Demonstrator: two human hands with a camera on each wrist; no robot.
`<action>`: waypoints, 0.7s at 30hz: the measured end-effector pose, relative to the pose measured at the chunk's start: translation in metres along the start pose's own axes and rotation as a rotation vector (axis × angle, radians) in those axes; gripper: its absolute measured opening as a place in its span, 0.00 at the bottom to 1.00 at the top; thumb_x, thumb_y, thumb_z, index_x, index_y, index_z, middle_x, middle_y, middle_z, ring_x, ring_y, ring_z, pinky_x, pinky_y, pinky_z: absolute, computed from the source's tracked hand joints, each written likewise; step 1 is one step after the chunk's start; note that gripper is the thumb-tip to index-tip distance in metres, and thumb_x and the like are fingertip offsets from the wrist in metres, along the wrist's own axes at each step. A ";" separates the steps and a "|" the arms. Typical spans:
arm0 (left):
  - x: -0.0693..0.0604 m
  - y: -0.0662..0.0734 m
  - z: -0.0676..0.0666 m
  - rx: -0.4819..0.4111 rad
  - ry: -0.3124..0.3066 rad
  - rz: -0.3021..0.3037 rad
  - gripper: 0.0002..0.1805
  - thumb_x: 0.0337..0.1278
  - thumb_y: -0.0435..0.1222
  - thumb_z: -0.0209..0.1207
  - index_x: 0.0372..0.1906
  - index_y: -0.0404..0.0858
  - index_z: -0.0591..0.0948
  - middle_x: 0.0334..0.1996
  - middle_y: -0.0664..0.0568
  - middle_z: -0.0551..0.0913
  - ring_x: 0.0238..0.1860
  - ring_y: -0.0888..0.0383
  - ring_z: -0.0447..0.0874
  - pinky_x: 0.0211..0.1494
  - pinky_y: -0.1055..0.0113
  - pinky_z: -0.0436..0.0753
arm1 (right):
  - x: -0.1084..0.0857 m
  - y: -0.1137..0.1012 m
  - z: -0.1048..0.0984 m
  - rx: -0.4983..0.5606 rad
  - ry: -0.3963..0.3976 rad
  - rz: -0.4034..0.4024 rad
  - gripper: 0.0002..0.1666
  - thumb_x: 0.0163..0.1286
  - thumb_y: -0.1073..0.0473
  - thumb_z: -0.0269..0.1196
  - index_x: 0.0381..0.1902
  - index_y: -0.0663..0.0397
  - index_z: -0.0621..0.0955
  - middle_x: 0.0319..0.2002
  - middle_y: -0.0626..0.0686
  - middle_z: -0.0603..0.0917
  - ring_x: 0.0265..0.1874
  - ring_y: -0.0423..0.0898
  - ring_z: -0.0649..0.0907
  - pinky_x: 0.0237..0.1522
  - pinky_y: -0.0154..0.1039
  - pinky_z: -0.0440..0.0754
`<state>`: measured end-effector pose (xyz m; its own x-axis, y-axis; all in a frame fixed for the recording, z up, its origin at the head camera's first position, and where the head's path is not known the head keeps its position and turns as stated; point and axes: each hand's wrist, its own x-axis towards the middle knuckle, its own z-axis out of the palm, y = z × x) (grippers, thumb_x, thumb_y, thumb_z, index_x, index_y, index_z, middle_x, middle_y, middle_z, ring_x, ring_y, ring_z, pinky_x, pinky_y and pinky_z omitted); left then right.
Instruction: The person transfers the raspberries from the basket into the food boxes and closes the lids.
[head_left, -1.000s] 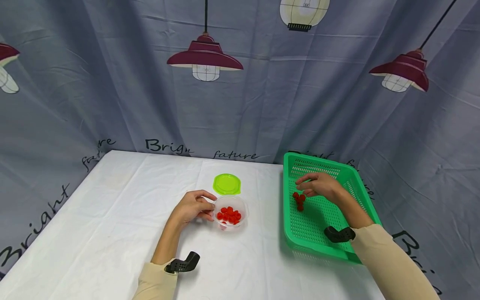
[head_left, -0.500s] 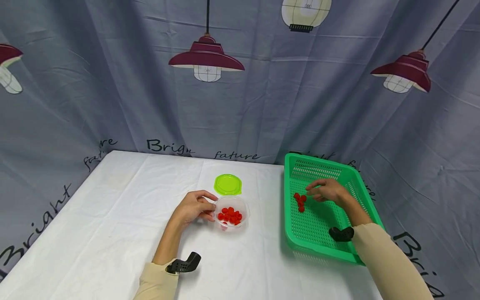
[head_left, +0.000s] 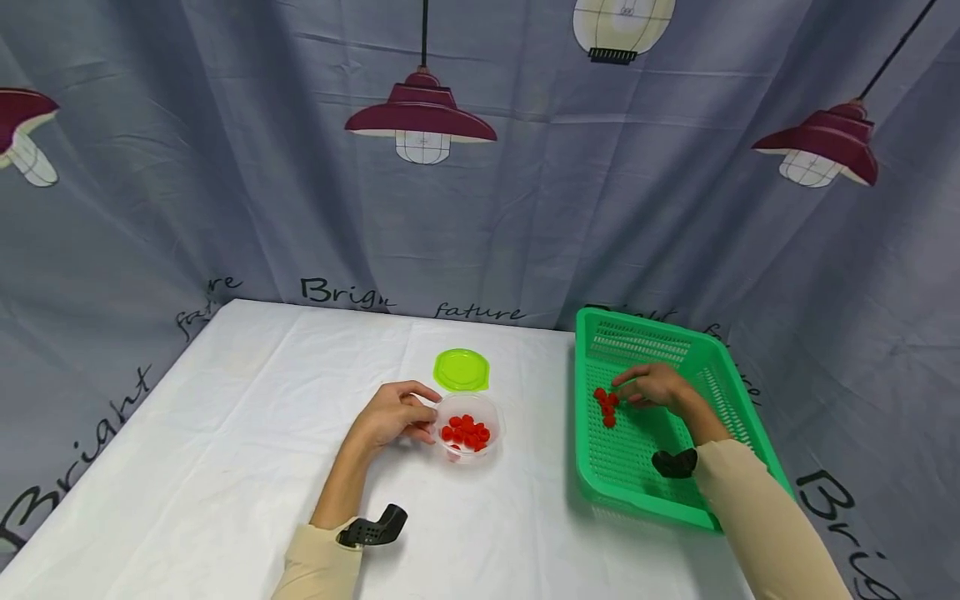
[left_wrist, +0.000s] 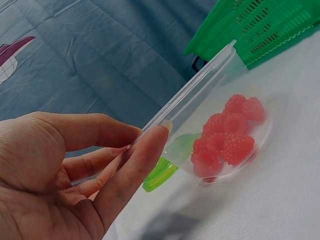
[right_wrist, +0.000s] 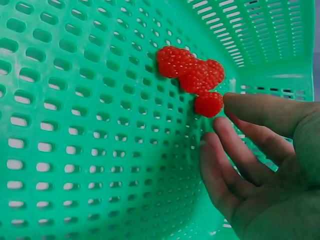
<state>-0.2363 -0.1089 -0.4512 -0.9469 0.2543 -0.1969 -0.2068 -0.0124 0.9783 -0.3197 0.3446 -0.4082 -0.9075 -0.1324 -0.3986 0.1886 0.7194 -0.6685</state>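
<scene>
My left hand [head_left: 388, 417] pinches the rim of a clear round plastic tub [left_wrist: 220, 80], thumb on one side and fingers on the other. Several red raspberries [left_wrist: 237, 148] lie at the bottom of that tub, which stands on the white cloth. Inside the green basket [head_left: 618, 475], my right hand [right_wrist: 255, 165] hovers with slightly bent fingers. Its fingertips are right beside a small cluster of raspberries [right_wrist: 209, 104] on the basket floor. Nothing shows between the right thumb and fingers; whether they touch the nearest berry I cannot tell.
A bright green lid [head_left: 461, 369] lies on the white tablecloth [head_left: 465, 525] just behind the tub. The basket's raised, slotted walls surround the right hand at the table's right side. A grey printed curtain [head_left: 517, 217] hangs behind the table.
My right hand first drew back from the raspberries, then lowered close beside them. The left hand keeps its pinch on the tub. The whole scene has shifted slightly rightward in the head view.
</scene>
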 end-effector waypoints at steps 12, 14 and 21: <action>0.000 0.001 0.001 0.017 0.012 -0.002 0.18 0.57 0.25 0.65 0.54 0.25 0.79 0.22 0.48 0.81 0.20 0.57 0.86 0.35 0.64 0.90 | 0.004 0.006 0.001 -0.003 -0.048 0.022 0.24 0.71 0.61 0.63 0.62 0.66 0.79 0.58 0.66 0.82 0.58 0.63 0.81 0.58 0.52 0.85; 0.000 0.001 0.001 0.018 0.014 -0.005 0.18 0.57 0.25 0.65 0.54 0.25 0.79 0.22 0.48 0.81 0.19 0.57 0.86 0.35 0.64 0.90 | 0.005 0.007 0.002 -0.001 -0.049 0.023 0.23 0.71 0.61 0.63 0.61 0.66 0.80 0.57 0.65 0.82 0.58 0.63 0.81 0.58 0.52 0.85; -0.001 0.001 0.001 0.012 0.013 -0.008 0.18 0.58 0.25 0.64 0.54 0.25 0.79 0.22 0.48 0.81 0.19 0.57 0.86 0.34 0.64 0.90 | 0.006 0.009 0.004 0.008 -0.046 0.031 0.20 0.71 0.61 0.64 0.58 0.66 0.82 0.57 0.65 0.83 0.58 0.64 0.80 0.58 0.52 0.85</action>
<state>-0.2351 -0.1084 -0.4500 -0.9482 0.2422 -0.2054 -0.2114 0.0013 0.9774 -0.3220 0.3479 -0.4192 -0.8833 -0.1415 -0.4469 0.2192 0.7180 -0.6607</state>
